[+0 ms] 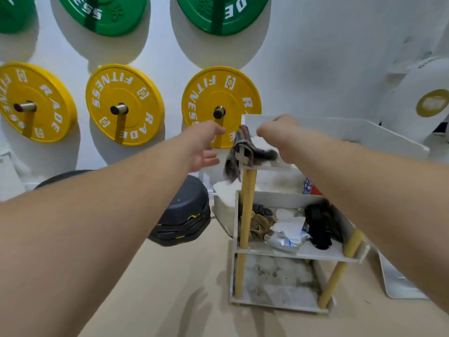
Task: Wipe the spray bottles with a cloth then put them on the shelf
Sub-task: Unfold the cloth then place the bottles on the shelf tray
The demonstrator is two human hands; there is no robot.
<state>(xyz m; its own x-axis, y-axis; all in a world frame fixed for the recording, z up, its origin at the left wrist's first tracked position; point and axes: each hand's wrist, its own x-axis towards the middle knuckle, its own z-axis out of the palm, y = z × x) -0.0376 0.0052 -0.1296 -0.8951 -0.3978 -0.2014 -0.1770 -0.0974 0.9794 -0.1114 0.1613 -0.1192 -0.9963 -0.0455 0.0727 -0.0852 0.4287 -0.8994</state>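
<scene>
- Since no spray bottle shows anywhere in view, where the bottles are cannot be told, and the wiping looks not yet begun; the task seems to be at its very start, with fetching the cloth as the step in hand.
- The white wall [315, 57] at the far side carries yellow weight plates [124, 104] on pegs, with green plates [102, 13] above them.
- The shelf [298, 254], a small white unit with yellow posts, stands on the floor to the right; its top tier is where both hands reach, its middle tier holds a heap of rags and papers [286, 229], and its bottom tier looks bare and stained.
- A stack of dark plates [184, 215] lies on the floor to the left of the shelf, near the wall.
- The cloth [243, 152], grey and striped, hangs over the near left corner of the top tier, one end dangling beside the yellow post.
- The right hand [279, 132] is over the top tier just right of the cloth; its fingers curl downward, but whether its grip is closed on the cloth cannot be told.
- The left hand [206, 144] hovers just left of the cloth with its fingers spread apart, holding nothing.
- Everything is left to do, by my reading: take up the cloth, find the bottles, wipe each, and set them on the shelf.
</scene>
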